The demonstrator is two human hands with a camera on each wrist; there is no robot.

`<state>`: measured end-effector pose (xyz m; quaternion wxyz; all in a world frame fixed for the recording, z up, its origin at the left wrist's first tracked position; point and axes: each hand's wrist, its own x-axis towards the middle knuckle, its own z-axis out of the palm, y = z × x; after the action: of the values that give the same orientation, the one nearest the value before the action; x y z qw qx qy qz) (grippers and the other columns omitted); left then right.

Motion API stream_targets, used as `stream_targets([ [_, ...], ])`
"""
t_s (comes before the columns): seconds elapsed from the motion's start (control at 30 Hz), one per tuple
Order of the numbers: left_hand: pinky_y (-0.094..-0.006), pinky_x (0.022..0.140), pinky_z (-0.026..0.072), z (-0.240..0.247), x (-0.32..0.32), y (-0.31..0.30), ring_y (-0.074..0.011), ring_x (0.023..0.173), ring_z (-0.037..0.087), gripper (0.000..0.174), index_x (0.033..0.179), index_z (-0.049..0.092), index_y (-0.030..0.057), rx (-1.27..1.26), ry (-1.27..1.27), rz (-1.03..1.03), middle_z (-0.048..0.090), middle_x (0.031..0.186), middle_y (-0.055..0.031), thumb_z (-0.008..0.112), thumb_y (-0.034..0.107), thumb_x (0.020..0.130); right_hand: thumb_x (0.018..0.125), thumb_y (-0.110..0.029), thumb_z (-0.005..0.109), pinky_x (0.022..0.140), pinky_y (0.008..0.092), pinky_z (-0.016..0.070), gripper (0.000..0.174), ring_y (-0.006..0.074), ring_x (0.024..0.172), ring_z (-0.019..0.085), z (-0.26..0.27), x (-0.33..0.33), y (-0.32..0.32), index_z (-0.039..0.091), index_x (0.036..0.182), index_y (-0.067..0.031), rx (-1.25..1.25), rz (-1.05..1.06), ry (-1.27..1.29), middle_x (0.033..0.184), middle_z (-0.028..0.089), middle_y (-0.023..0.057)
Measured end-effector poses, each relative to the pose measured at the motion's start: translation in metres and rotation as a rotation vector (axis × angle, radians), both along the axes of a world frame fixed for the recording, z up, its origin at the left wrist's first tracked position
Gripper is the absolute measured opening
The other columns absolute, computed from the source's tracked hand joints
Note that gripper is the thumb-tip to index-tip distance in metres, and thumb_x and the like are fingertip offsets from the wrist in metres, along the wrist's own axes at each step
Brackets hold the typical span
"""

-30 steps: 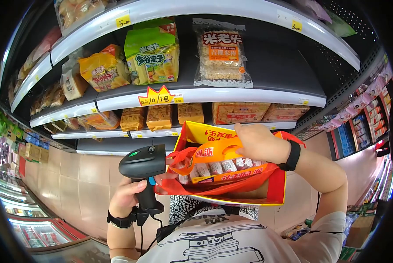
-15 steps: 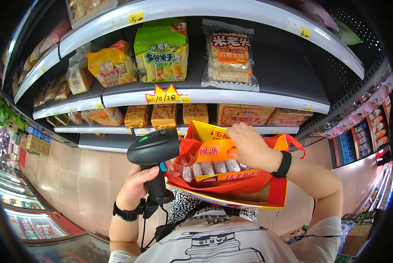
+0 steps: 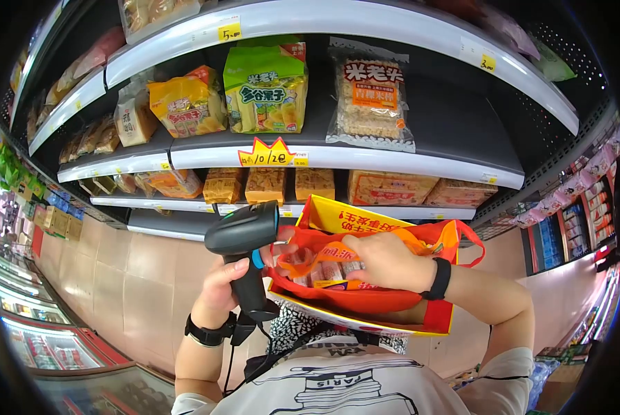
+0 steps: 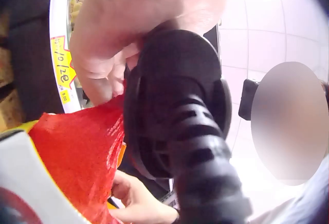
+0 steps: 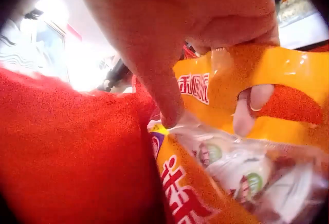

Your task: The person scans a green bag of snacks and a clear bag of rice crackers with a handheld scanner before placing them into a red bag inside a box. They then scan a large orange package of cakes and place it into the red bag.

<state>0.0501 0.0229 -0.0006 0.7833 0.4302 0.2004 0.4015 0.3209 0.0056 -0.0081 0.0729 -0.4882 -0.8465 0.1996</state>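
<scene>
My left hand (image 3: 220,290) grips a black barcode scanner (image 3: 244,228) by its handle, the scanner's head tipped toward the open box. Its fingers reach past the handle to the left edge of a red bag (image 3: 379,300), which lines a yellow-and-red carton (image 3: 330,211). Inside the bag lies an orange snack package (image 5: 195,198) with white wrapped pieces showing through clear film. My right hand (image 3: 393,261) holds this package near its top, thumb on the near side. In the right wrist view, fingertips (image 5: 244,118) show at the package's cut-out handle.
Ahead stand curved shelves (image 3: 455,160) with a green snack pack (image 3: 265,97), a yellow pack (image 3: 185,107) and a bag of rice sticks (image 3: 371,100). A yellow price tag (image 3: 267,153) hangs on the shelf edge. Glass-topped freezers (image 3: 54,346) line the left.
My right hand has moved left and down onto the package, covering more of its orange top. The scanner has risen slightly. The shelves have shifted right in the head view.
</scene>
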Motion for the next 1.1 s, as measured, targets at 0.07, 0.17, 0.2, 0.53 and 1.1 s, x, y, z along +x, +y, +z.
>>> stream_targets([
  [0.07, -0.0422, 0.089, 0.0427, 0.004, 0.0, -0.003, -0.0332, 0.115, 0.047, 0.046, 0.101, 0.052, -0.0028, 0.01, 0.074, 0.035, 0.047, 0.124, -0.0238, 0.059, 0.034, 0.073, 0.071, -0.023, 0.069, 0.061, 0.0426, 0.0467, 0.024, 0.0342, 0.07, 0.061, -0.01, -0.001, 0.004, 0.057, 0.078, -0.0039, 0.034, -0.078, 0.044, 0.07, 0.061, 0.0156],
  [0.17, -0.0424, 0.091, 0.0406, -0.002, -0.003, -0.005, -0.0341, 0.11, 0.05, 0.044, 0.088, 0.056, -0.002, 0.074, 0.202, 0.069, 0.051, 0.116, -0.0259, 0.06, 0.039, 0.071, 0.076, -0.023, 0.064, 0.058, 0.0427, 0.0457, 0.017, 0.0344, 0.068, 0.06, -0.011, -0.002, 0.006, 0.06, 0.081, -0.0081, 0.047, -0.11, 0.157, 0.07, 0.06, 0.0156],
  [0.2, -0.0404, 0.093, 0.0389, -0.008, -0.006, -0.007, -0.0326, 0.108, 0.051, 0.045, 0.088, 0.057, -0.0022, 0.123, 0.257, 0.068, 0.054, 0.112, -0.0253, 0.06, 0.039, 0.071, 0.076, -0.023, 0.064, 0.058, 0.0427, 0.0457, 0.017, 0.0344, 0.068, 0.06, -0.008, -0.002, 0.005, 0.06, 0.081, -0.0081, 0.053, -0.105, 0.158, 0.07, 0.06, 0.0156],
  [0.53, -0.0463, 0.097, 0.0361, -0.04, -0.023, -0.011, -0.0335, 0.108, 0.052, 0.041, 0.095, 0.056, -0.0014, 0.07, -0.148, 0.041, 0.052, 0.117, -0.024, 0.062, 0.033, 0.073, 0.082, -0.015, 0.057, 0.056, 0.0377, 0.0457, 0.013, 0.0316, 0.068, 0.06, 0.035, 0.004, -0.035, 0.064, 0.086, -0.0045, 0.035, -0.175, 0.384, 0.074, 0.061, 0.0132],
  [1.1, -0.0331, 0.088, 0.0398, -0.062, -0.032, -0.014, -0.0197, 0.095, 0.055, 0.038, 0.103, 0.057, 0.0004, 0.021, 0.142, -0.014, 0.06, 0.096, -0.0081, 0.059, 0.031, 0.08, 0.073, 0.0, 0.063, 0.053, 0.026, 0.0441, 0.008, 0.0189, 0.058, 0.06, 0.14, 0.036, -0.062, 0.063, 0.081, 0.0033, 0.459, -0.398, 0.488, 0.066, 0.06, 0.0115],
])
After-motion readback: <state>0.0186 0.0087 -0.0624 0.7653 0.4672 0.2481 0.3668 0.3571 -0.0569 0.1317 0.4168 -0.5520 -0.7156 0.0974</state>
